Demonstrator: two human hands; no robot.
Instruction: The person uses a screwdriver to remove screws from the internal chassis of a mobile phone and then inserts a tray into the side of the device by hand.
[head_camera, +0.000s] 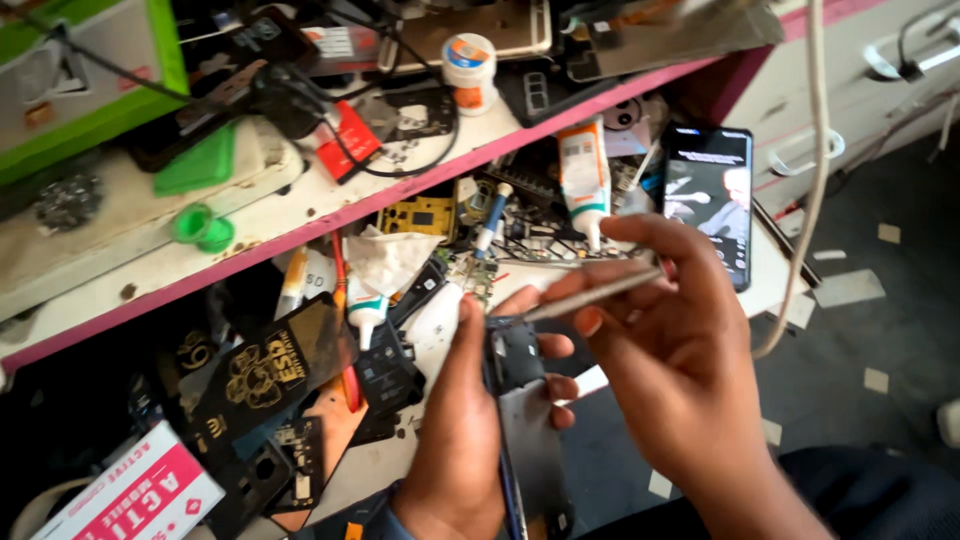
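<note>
Hands at a cluttered repair bench. Left hand (455, 440) closes around the edge of an opened dark smartphone chassis (525, 420), held upright near the middle of the scene, thumb along its left side, fingertips showing at the right. Right hand (670, 340) pinches a slim grey metal tool (590, 297), its tip touching the chassis top. Far right, a lit black smartphone (710, 200) lies on the bench; a white glue tube (583, 180) lies just left of it
</note>
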